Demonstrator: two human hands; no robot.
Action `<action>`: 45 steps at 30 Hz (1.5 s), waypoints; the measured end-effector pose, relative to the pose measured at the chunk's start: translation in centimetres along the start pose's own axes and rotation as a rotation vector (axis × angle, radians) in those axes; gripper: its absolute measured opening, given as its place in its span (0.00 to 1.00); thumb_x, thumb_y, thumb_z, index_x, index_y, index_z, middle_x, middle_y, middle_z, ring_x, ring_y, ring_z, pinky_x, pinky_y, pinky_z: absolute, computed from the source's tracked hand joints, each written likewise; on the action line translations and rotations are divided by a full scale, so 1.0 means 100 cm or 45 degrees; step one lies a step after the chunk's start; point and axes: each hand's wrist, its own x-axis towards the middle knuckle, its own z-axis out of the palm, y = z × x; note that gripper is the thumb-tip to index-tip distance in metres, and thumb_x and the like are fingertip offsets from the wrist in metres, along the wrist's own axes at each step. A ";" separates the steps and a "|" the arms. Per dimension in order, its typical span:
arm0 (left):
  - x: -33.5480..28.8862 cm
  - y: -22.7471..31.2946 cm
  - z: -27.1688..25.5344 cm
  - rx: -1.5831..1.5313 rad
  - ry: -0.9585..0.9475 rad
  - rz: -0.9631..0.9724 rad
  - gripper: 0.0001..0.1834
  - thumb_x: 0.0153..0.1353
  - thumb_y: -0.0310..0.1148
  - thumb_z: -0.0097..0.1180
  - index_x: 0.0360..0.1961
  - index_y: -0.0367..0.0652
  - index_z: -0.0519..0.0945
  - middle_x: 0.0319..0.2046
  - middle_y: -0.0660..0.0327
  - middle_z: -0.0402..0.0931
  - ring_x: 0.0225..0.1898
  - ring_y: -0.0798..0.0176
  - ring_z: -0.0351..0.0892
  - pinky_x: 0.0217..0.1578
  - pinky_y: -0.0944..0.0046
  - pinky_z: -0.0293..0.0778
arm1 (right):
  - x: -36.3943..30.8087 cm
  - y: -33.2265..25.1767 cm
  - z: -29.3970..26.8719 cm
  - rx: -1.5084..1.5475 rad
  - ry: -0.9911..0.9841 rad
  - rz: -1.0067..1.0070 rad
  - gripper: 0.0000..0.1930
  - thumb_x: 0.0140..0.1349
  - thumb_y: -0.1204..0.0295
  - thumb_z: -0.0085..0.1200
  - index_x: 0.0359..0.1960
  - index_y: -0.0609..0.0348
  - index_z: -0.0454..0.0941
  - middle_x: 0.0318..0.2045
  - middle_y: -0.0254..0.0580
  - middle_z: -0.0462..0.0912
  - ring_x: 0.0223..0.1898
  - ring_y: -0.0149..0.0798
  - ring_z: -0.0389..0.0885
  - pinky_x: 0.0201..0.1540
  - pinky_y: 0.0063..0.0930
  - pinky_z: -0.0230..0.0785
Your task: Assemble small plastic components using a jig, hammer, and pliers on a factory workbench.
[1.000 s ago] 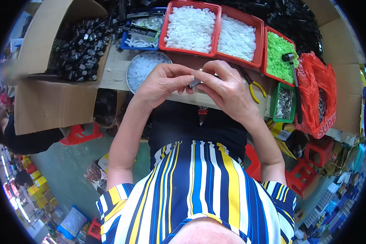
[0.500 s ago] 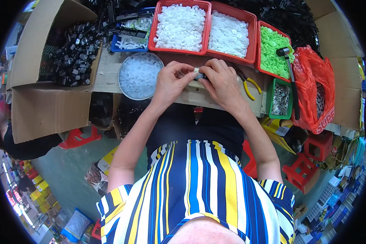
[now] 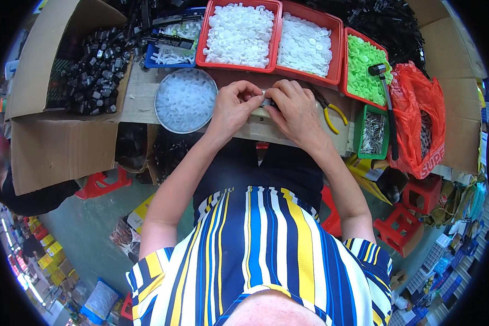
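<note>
Left hand (image 3: 233, 108) is pinching and right hand (image 3: 298, 112) is curling round a tiny greyish part (image 3: 266, 101) at 12 o'clock, fingertips nearly closed, no longer overlapping the round dish (image 3: 182, 131) at its 9, so they're seemingly working it together.

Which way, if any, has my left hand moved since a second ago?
Yes, rightward. Your left hand overlapped the right part of the round bowl in the view then; now, judged against that bowl, it sits farther right.

Red plastic bag (image 3: 410, 122) | large pale capital letters (image 3: 432, 158) near lower edge | elsewhere nothing legible
</note>
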 end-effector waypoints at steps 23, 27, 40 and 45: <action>0.033 0.052 -0.008 0.939 0.215 0.929 0.06 0.56 0.24 0.61 0.35 0.35 0.83 0.31 0.53 0.77 0.35 0.50 0.77 0.37 0.56 0.73 | -0.130 0.073 -0.087 -0.307 0.234 0.739 0.06 0.61 0.80 0.54 0.40 0.67 0.76 0.35 0.51 0.76 0.37 0.54 0.79 0.39 0.40 0.71; 0.058 0.061 -0.008 1.194 0.044 0.943 0.07 0.56 0.26 0.62 0.35 0.35 0.84 0.32 0.54 0.78 0.41 0.50 0.75 0.43 0.56 0.72 | -0.128 0.077 -0.092 -0.308 0.212 0.784 0.05 0.60 0.79 0.55 0.37 0.65 0.77 0.33 0.52 0.77 0.36 0.56 0.79 0.38 0.43 0.70; 0.076 0.089 -0.014 1.344 -0.247 0.647 0.09 0.51 0.26 0.62 0.34 0.33 0.84 0.32 0.51 0.79 0.39 0.50 0.77 0.44 0.54 0.74 | -0.128 0.089 -0.087 -0.090 0.384 0.748 0.05 0.59 0.79 0.55 0.37 0.65 0.78 0.30 0.49 0.78 0.31 0.50 0.81 0.34 0.39 0.71; 0.073 0.083 -0.015 1.187 -0.210 0.631 0.10 0.54 0.27 0.62 0.36 0.34 0.84 0.32 0.51 0.78 0.33 0.52 0.79 0.40 0.56 0.75 | -0.124 0.092 -0.088 -0.151 0.307 0.704 0.05 0.60 0.80 0.54 0.37 0.65 0.77 0.30 0.50 0.78 0.32 0.52 0.80 0.35 0.40 0.71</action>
